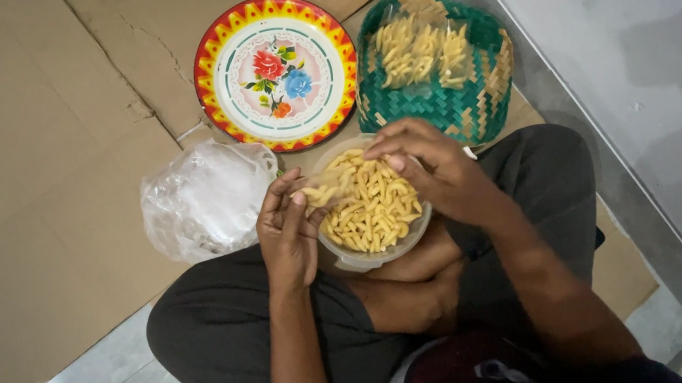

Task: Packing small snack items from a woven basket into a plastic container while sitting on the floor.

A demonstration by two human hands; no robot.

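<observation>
Below, ridged yellow pasta (370,205), clear round tub (371,256)

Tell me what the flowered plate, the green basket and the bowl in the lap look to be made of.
Flowered plate: likely enamelled metal; glossy painted surface, thin rim. Green basket: woven strips, green and straw-coloured, plaited pattern visible; fibre or plastic unclear. Bowl: translucent plastic, probably; the pasta shows through its wall. Left hand and right hand are at its rim.
</observation>
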